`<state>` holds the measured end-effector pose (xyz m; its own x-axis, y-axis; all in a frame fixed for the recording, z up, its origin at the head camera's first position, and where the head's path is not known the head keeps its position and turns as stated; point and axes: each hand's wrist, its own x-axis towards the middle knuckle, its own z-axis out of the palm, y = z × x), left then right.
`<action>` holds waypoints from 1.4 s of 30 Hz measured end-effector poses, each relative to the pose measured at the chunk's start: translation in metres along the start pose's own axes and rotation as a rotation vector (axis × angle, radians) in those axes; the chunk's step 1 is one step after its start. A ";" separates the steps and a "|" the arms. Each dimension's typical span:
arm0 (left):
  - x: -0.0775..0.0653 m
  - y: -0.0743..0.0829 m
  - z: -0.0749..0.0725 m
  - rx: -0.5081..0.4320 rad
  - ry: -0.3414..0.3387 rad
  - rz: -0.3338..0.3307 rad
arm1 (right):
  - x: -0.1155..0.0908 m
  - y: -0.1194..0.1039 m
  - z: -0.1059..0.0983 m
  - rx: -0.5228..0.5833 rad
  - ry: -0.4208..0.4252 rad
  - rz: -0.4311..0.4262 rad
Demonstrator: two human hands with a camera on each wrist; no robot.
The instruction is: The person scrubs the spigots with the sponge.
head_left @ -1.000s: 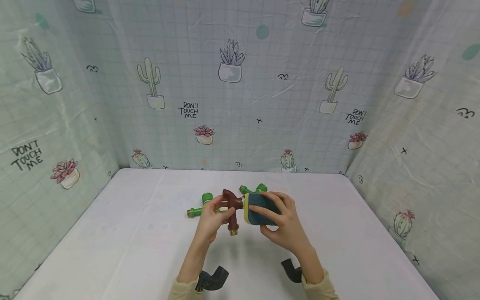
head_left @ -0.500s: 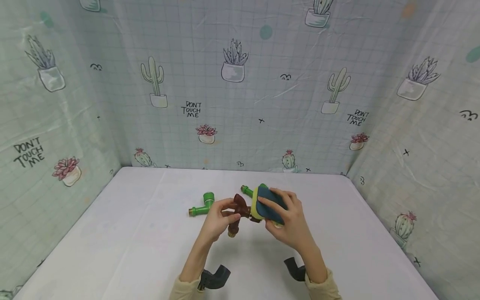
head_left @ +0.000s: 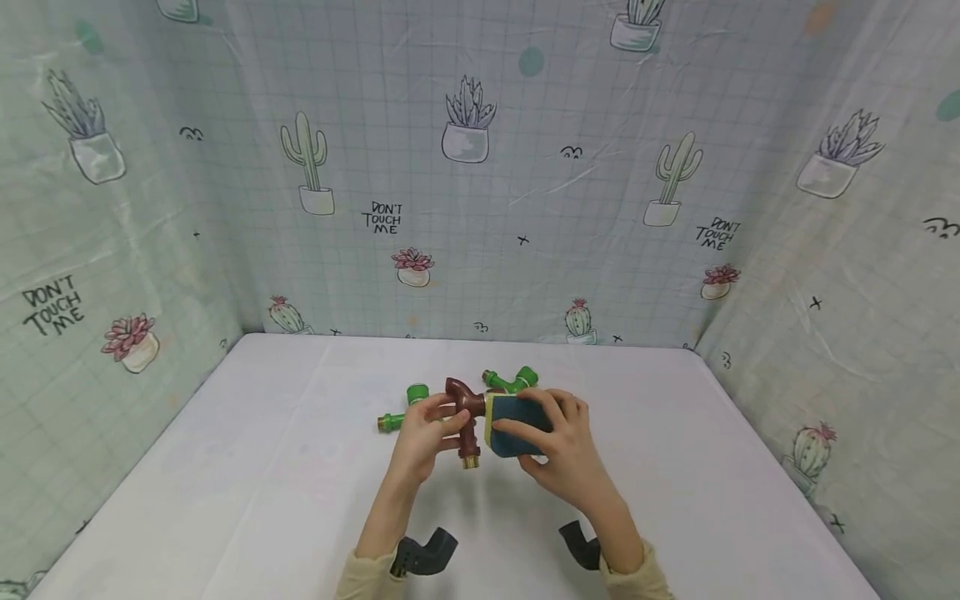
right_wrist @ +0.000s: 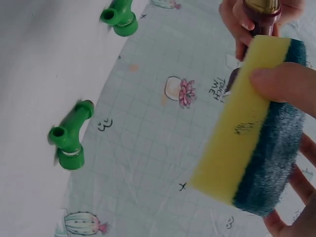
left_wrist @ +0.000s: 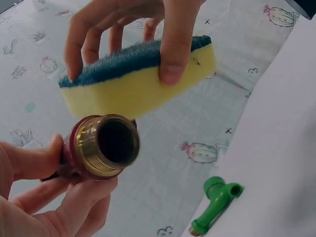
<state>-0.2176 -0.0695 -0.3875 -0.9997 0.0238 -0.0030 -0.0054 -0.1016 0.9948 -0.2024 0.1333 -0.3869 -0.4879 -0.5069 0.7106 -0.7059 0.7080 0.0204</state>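
My left hand [head_left: 422, 437] holds a dark red plastic tap [head_left: 467, 442] between thumb and fingers, raised over the table. Its brass threaded end [left_wrist: 88, 148] points down in the head view and faces the camera in the left wrist view. My right hand [head_left: 570, 454] grips a scouring sponge [head_left: 519, 410], yellow foam with a dark blue-green rough side, thumb on the foam and fingers on the scouring side. The sponge's yellow side lies against the tap's right end, which it partly hides.
On the white table [head_left: 262, 467] lie two green taps: one [head_left: 393, 422] behind my left hand, another [head_left: 522, 379] behind the sponge. Black curved pieces [head_left: 429, 557] sit at both wrists. A cactus-printed curtain [head_left: 480, 217] closes off the back and sides.
Half a second ago the tap was tilted and farther right, with the sponge tipped over its end. Now the tap hangs upright again, and both hands have shifted slightly left.
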 end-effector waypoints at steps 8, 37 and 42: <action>0.001 0.004 0.003 0.050 -0.102 0.018 | 0.002 0.015 -0.010 0.038 0.117 0.141; 0.003 -0.001 0.005 -0.320 -0.226 -0.227 | -0.006 0.019 -0.004 0.296 0.202 0.127; -0.001 -0.004 0.013 -0.280 -0.327 -0.218 | -0.004 0.011 -0.003 0.316 0.249 0.129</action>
<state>-0.2166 -0.0566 -0.3907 -0.9152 0.3809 -0.1316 -0.2649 -0.3226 0.9087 -0.2069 0.1447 -0.3872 -0.4710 -0.2618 0.8424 -0.7887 0.5527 -0.2692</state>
